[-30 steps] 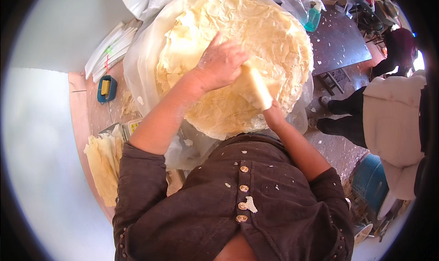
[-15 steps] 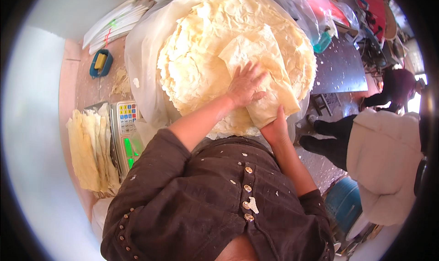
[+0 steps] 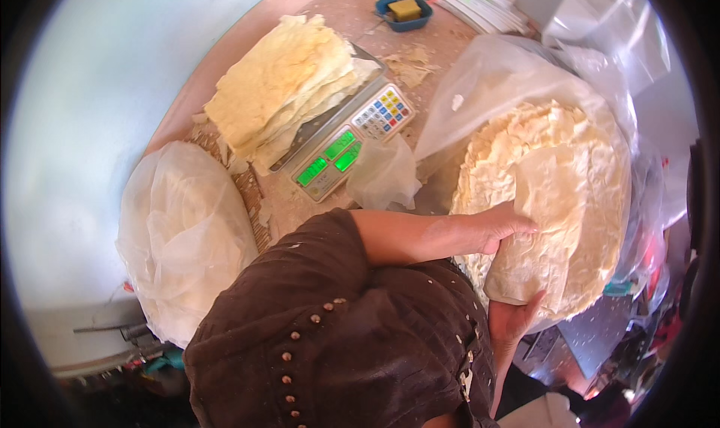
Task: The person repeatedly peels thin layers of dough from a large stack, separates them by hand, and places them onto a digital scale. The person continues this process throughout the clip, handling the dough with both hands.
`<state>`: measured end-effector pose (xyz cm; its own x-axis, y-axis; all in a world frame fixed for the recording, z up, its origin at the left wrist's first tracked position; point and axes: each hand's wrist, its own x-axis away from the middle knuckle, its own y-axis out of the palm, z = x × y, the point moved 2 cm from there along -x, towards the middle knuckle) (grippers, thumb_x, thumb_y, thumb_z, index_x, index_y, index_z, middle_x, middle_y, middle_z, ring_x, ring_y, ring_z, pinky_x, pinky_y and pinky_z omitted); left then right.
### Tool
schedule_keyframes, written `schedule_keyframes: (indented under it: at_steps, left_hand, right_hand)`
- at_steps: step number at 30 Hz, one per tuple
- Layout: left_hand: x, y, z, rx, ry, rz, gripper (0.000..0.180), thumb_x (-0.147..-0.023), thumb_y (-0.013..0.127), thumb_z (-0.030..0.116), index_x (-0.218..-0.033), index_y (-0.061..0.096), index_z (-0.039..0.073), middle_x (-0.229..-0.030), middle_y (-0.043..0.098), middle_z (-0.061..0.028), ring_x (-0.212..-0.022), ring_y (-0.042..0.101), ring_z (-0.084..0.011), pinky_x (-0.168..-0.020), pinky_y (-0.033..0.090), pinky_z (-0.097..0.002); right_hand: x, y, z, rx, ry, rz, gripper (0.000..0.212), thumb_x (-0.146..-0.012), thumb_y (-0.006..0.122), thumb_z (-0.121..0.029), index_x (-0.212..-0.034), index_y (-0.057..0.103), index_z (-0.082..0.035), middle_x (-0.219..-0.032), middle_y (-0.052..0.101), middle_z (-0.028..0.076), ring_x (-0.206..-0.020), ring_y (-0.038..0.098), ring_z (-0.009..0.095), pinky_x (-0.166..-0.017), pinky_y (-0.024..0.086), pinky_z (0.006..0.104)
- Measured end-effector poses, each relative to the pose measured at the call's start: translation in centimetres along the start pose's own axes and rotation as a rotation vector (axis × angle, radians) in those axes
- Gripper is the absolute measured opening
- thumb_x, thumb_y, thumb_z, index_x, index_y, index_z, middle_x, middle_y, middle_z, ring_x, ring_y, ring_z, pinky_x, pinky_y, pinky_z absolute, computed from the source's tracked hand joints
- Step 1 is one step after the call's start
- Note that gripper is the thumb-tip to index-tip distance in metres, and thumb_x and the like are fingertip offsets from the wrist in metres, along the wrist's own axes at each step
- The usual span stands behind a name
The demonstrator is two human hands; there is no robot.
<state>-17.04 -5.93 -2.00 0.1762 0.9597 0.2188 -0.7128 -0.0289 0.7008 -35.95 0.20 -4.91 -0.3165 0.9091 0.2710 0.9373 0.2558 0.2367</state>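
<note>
A wide round stack of thin, pale flatbread sheets [image 3: 600,240] lies in a clear plastic bag [image 3: 517,68] in front of me. On top of it is a folded flatbread sheet [image 3: 536,259]. My left hand [image 3: 499,227] grips this folded sheet at its left edge, thumb on top. The near end rests in my right hand [image 3: 515,319], whose thumb lies along the edge while most of its fingers are hidden underneath. Beyond my left arm, a pile of folded flatbread [image 3: 281,83] sits on a digital scale [image 3: 326,162] with green displays.
A bulging plastic bag [image 3: 187,233] stands left of me by the wall. Behind the scale are a blue dish [image 3: 405,12] with a yellow block and several white folded sheets [image 3: 472,1]. Crumbs and bread scraps [image 3: 409,64] litter the tabletop. Beige cloth [image 3: 551,413] shows at the lower right.
My view has turned left toward the scale. The left hand has gone from lying spread on the folded flatbread to gripping its edge; the right hand still holds the near end.
</note>
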Motion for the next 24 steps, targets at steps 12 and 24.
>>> schedule_keyframes:
  at_steps: [12,24]
  left_hand:
    - [13.9,-10.3,27.8,0.056,1.370,0.522,0.037,-0.089,0.055,0.012,-0.122,0.046,-0.001,-0.121,0.054,-0.0136,-0.114,0.051,-0.0279,-0.100,0.041,-0.0465]
    - [16.3,-25.1,22.8,-0.900,1.038,1.335,0.037,-0.091,0.050,0.012,-0.125,0.046,-0.002,-0.123,0.054,-0.0137,-0.112,0.053,-0.0291,-0.099,0.043,-0.0462]
  right_hand:
    - [-1.2,6.5,-2.7,-0.575,0.335,-0.122,0.025,-0.092,0.048,-0.022,-0.110,0.041,-0.006,-0.079,0.038,0.007,-0.074,0.040,0.022,-0.071,0.040,0.0372]
    - [-1.6,0.2,1.9,-0.384,0.112,-0.363,0.058,-0.093,0.050,-0.038,-0.140,0.034,-0.007,-0.118,0.060,0.015,-0.103,0.059,0.026,-0.094,0.046,0.0426]
